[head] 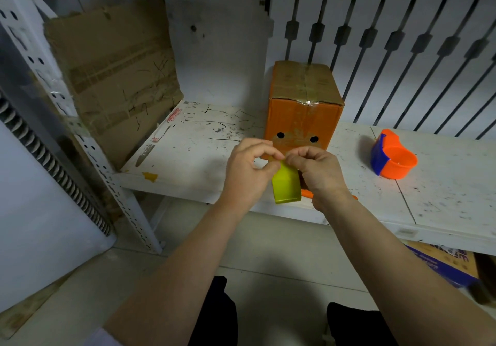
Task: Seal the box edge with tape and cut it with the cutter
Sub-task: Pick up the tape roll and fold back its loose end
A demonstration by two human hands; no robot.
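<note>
Shelf-front (188,188): tape (285,187) hangs from left hand (247,174), right hand (319,174).

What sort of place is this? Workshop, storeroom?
Probably a storeroom or packing corner: scuffed white shelf on perforated metal racking, a taped cardboard box, and an orange-blue tape dispenser.

Two bare forearms (177,259), pale sleeve edge (98,337) at left elbow, dark trousers (214,316)

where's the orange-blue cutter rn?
Head view, right side: the cutter sits on the white shelf, to the right of the orange box and apart from it.
</note>
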